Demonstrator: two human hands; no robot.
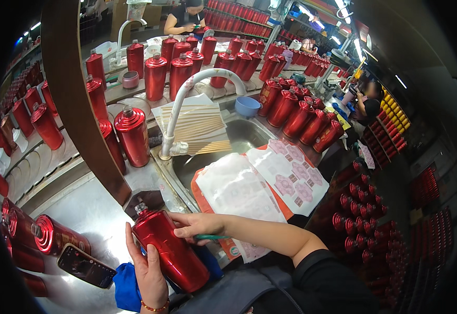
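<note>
A shiny red bottle [175,256] with a narrow neck leans in front of me, its neck pointing up and left. My left hand [152,275] is closed around its lower left side, thumb on the front. On the bottle's upper right side lie the fingers of my right hand [203,224]. From under that palm sticks out a thin green tool [211,237]; its working end is hidden. Blue cloth [127,287] bunches below the bottle. Right of the bottle, printed sheets with pink patterns [294,175] and a white sheet [239,186] lie over the sink's near side.
A white curved faucet [171,118] rises by the metal sink [241,131], with a blue bowl [247,106] at its rim. A brown post [76,99] stands at left. A phone [86,266] leans against red bottles [55,235]. More red bottles [299,118] crowd right; co-workers sit beyond.
</note>
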